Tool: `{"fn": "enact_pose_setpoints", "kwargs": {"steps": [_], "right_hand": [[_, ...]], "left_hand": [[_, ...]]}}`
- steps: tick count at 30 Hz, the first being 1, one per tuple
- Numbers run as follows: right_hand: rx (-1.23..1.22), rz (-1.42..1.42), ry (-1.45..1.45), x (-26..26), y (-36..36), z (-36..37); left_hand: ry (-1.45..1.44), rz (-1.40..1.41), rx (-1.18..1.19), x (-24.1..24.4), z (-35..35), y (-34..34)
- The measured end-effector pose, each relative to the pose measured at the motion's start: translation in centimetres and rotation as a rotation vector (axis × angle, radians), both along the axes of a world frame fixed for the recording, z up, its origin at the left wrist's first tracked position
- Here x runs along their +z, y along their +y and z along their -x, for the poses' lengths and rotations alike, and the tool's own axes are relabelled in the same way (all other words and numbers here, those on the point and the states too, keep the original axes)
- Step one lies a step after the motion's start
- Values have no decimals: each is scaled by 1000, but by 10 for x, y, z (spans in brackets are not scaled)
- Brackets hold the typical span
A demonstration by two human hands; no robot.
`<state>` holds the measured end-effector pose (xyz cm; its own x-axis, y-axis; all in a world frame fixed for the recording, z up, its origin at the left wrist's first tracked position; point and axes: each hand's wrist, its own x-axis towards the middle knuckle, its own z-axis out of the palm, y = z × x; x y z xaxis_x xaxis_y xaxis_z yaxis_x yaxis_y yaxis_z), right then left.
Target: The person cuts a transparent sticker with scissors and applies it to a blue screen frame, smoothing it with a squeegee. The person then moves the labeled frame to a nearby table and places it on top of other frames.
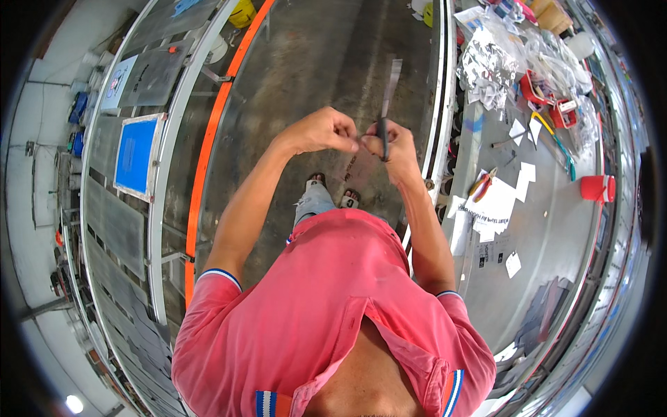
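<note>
My right hand (394, 146) is closed around the dark handle of a long, narrow metal-bladed tool (391, 91). The blade points away from me, and blur hides its exact kind. Close beside it, my left hand (325, 133) has its thumb and fingertips pinched together, almost meeting the right fingertips. Whether something small sits between the fingertips is too blurred to tell. Both hands are held out in front of my body, over the dark floor (323, 68) of the aisle.
On the right, a long table (542, 245) holds pliers (484, 185), white paper sheets (497, 203), a hacksaw (560, 143), a red bucket (597, 188) and crumpled foil wrap (487, 62). To the left, an orange rail (209, 130) runs beside a table bearing a blue screen-printing frame (138, 154).
</note>
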<state>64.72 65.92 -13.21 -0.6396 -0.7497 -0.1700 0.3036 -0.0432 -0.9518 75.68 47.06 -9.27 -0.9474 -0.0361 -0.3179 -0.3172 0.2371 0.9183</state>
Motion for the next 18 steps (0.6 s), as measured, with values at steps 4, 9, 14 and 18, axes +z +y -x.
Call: {"fn": "enact_pose_setpoints", "kwargs": {"steps": [4,9,14,18], "right_hand": [[-361,156,-229,-8,3,3],[-563,139,-300,-26,12,9],[-571,96,-213,-32,17,5],[-480,-23,-93,-25,29,-6]], "left_hand": [[44,-579,403,-31,-27,7],[59,-805,574,-62,-51,37],[62,-563,785,-61,-42,43],[166,-376,883,-60,-46,27]]}}
